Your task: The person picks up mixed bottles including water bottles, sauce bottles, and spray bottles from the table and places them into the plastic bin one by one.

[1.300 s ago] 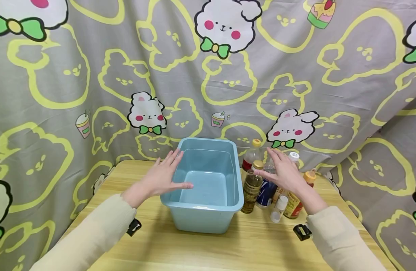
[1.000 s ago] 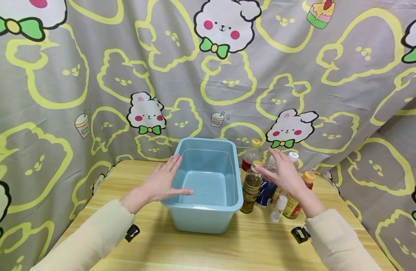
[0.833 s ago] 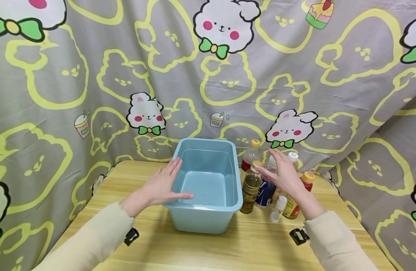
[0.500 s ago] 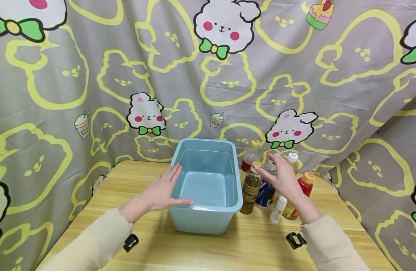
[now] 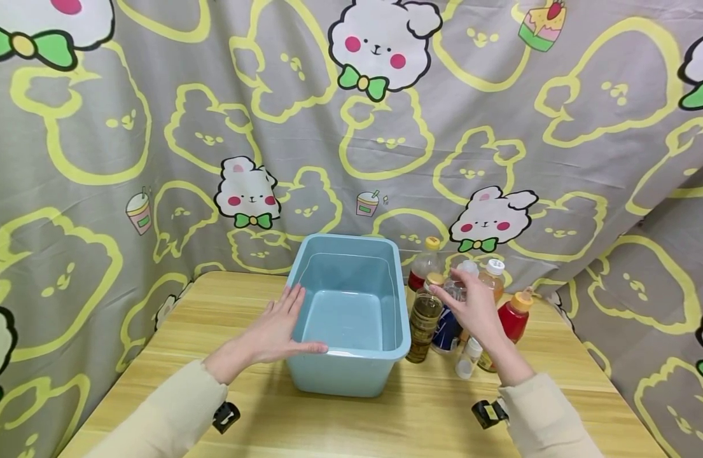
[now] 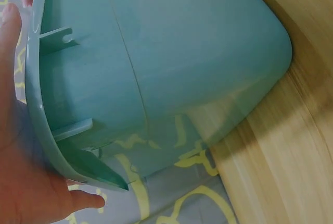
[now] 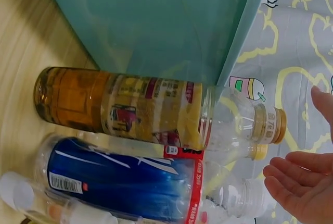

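Note:
My left hand [image 5: 271, 327] lies over the left front rim of the light blue plastic tub [image 5: 342, 372], fingers extended and thumb along the front edge. In the left wrist view it sits against the rim's outer side. My right hand [image 5: 474, 312] hovers above a group of bottles, thumb and fingers apart and holding nothing. Closest to it is a gold-capped bottle of amber liquid [image 7: 130, 104], whose cap is a short gap from the fingers in the right wrist view. Beside that stands a blue-labelled bottle [image 7: 119, 177] with a whitish cap. All the bottles stand upright.
Behind are a yellow-capped bottle [image 5: 424, 264] and a white-capped bottle [image 5: 493, 280]. A red squeeze bottle [image 5: 514, 318] and a small clear bottle [image 5: 467, 362] stand at the right. The wooden table [image 5: 351, 426] meets a patterned curtain [image 5: 305, 127].
My left hand has slid down and nearer along the tub's left rim. The right hand has lowered slightly and its fingers have bent more, uncovering the red squeeze bottle. Tub and bottles have not moved.

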{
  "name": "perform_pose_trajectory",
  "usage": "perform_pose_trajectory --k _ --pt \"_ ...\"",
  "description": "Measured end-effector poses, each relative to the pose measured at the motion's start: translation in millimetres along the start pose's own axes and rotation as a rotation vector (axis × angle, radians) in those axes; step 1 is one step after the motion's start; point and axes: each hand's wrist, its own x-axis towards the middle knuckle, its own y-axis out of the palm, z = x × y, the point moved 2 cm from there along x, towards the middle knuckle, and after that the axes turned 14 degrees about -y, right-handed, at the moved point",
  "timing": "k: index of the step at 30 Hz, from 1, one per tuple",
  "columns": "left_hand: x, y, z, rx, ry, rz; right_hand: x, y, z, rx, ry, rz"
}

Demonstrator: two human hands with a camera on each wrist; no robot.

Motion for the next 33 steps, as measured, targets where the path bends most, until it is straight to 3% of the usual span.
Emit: perform_pose_trajectory --k 11,25,33 --pt "1.4 6.0 0.8 -0.02 -0.043 0.005 -4 9 -3 0.05 0.038 -0.025" --pt "0.9 11.4 0.7 0.01 -0.053 -0.075 -6 17 -8 0.115 0.099 -0.012" --pt "1.4 13.8 0.4 0.011 -0.066 -0.082 -7 23 -12 0.129 0.108 -0.065"
